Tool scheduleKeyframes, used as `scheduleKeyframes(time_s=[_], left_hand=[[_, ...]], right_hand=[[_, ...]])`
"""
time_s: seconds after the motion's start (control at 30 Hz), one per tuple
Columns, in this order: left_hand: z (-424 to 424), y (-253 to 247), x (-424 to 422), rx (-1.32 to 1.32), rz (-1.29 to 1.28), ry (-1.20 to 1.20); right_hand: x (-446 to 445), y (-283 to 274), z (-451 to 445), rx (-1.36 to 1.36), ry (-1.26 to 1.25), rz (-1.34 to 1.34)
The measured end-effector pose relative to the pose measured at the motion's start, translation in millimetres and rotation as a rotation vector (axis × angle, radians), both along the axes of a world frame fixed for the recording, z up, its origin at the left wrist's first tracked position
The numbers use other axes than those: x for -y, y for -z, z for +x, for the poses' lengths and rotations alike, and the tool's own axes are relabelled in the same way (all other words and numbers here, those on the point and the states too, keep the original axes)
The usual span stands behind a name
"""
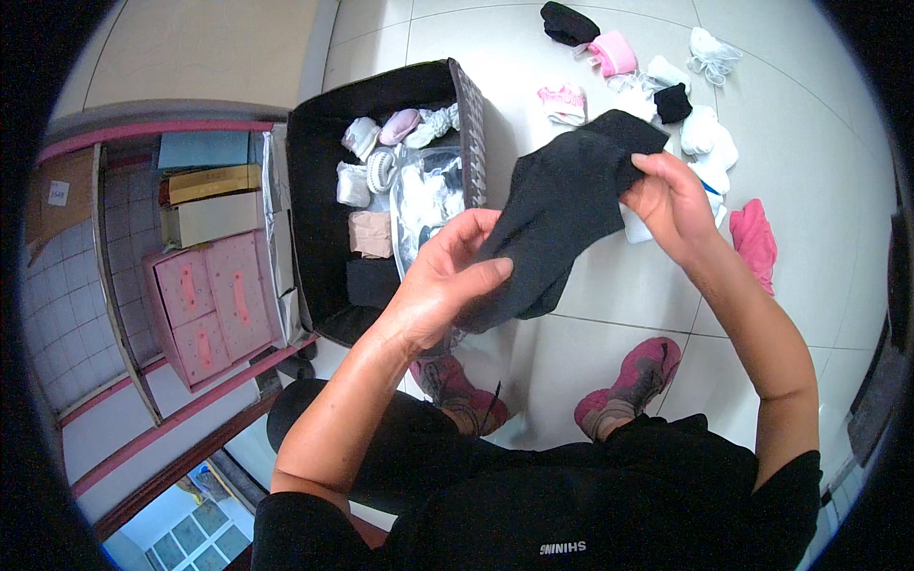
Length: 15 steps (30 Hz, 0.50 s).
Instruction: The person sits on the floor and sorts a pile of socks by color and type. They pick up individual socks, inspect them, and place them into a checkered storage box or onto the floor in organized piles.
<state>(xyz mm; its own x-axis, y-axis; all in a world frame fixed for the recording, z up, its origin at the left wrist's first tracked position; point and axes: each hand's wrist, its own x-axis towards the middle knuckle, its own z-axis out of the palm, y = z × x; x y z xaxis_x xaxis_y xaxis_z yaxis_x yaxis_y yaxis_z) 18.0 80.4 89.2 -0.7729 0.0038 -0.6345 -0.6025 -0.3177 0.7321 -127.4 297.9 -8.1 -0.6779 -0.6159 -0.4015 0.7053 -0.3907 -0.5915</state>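
A black cloth garment (564,207) is stretched between my two hands over the tiled floor. My left hand (464,271) grips its lower left part between thumb and fingers. My right hand (668,196) pinches its upper right edge. Left of the garment stands a black fabric storage box (314,214); inside are a beige folded bundle (371,234), a lilac rolled bundle (400,127), several pale rolled bundles and a clear plastic bag (428,193) with white and dark things in it. Beyond the garment lie a pink folded cloth (613,53) and a small black bundle (673,103).
A black bundle (569,23), white cloths (707,143) and a dark pink cloth (754,243) lie on the floor. At the left, a shelf unit with pink edges (171,132) holds a pink drawer box (214,307). My pink shoes (643,371) are below.
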Motion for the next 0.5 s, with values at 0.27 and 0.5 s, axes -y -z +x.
scheduleKeyframes(time_s=[0.27, 0.5], left_hand=[[11, -3, -2, 0.000, -0.076, 0.229], [12, -5, -6, -0.118, -0.170, 0.399]], right_hand=[[3, -6, 1, -0.455, -0.252, 0.385], [41, -39, 47, -0.797, -0.961, 0.116]])
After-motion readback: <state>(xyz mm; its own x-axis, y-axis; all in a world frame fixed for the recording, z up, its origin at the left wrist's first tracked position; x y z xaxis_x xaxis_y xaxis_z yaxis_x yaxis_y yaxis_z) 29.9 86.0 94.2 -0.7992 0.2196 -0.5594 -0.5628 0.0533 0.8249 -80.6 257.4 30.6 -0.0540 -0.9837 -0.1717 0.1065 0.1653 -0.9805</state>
